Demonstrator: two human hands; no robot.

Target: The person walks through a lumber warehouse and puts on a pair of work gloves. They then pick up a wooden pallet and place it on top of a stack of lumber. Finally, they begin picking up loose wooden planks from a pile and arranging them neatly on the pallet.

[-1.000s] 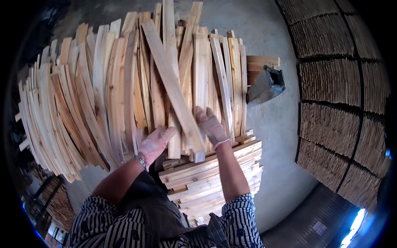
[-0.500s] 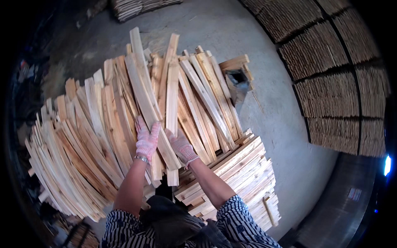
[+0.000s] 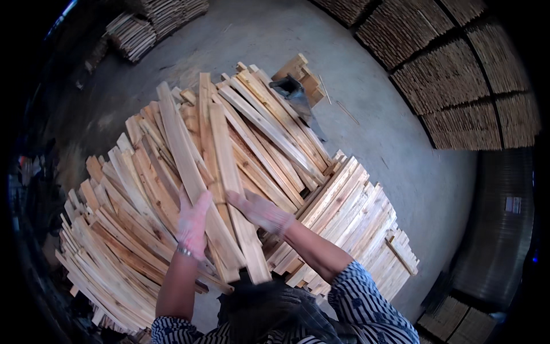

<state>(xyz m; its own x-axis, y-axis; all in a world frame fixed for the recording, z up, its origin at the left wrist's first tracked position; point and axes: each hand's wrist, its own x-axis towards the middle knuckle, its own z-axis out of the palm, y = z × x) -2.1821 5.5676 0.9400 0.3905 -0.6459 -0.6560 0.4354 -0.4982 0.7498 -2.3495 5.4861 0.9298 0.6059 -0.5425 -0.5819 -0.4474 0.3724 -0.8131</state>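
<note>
Both my hands wear pale pinkish work gloves. A long pale wooden plank (image 3: 189, 146) lies in my left hand (image 3: 193, 221), with the thumb along its edge and the fingers partly hidden on its left side. Beside it is a second wooden plank (image 3: 234, 183), its right edge held by my right hand (image 3: 264, 213); those fingers are partly hidden too. The two planks slant toward my body, their near ends close together. Beneath and around them spreads a heap of loose planks (image 3: 134, 189), fanned out side by side.
A neater plank stack (image 3: 349, 223) lies to the right, with a short strip (image 3: 402, 256) across it. Past the heap stand a dark metal piece (image 3: 295, 97) and wood offcuts (image 3: 309, 80). Tall bundled stacks (image 3: 441, 80) line the right; another stack (image 3: 132, 35) stands far left on the concrete floor (image 3: 366, 132).
The view has turned, so the heap appears shifted. My hands and the left plank have come nearer my body; the right plank has moved nearer too and now tilts beside the left one.
</note>
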